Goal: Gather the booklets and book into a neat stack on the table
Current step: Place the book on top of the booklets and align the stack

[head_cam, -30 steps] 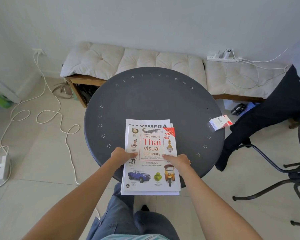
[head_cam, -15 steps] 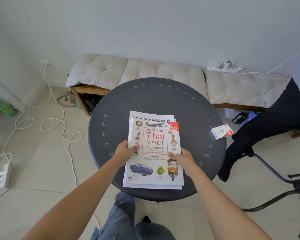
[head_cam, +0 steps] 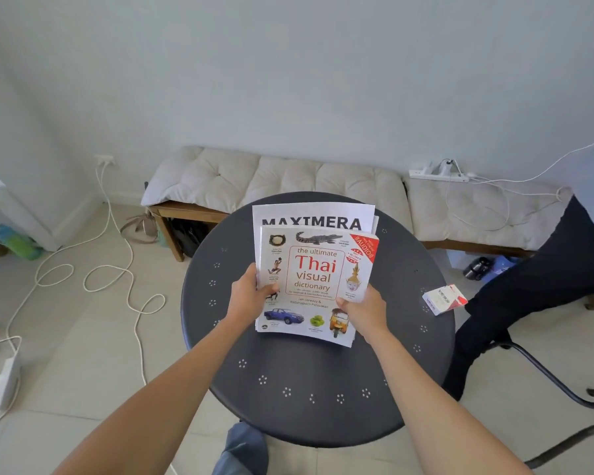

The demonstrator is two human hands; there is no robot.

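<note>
A white Thai visual dictionary book point(head_cam: 318, 269) lies on top of white booklets point(head_cam: 312, 216), the top one printed MAXIMERA and jutting out beyond the book's far edge. The stack is over the middle of the round dark table point(head_cam: 299, 389). My left hand point(head_cam: 249, 296) grips the stack's left edge with the thumb on the cover. My right hand point(head_cam: 366, 311) grips its right edge near the lower corner. Whether the stack rests on the table or is held just above it I cannot tell.
A small white and red box point(head_cam: 443, 299) lies near the table's right rim. A person's dark-trousered leg point(head_cam: 542, 286) stands at the right beside a chair frame point(head_cam: 563, 399). A cushioned bench point(head_cam: 282, 176) runs behind the table. White cables point(head_cam: 117, 269) loop on the floor at left.
Both hands have pushed the stack away from the near rim toward the table's middle. My head has moved forward, so the table now fills more of the view.
</note>
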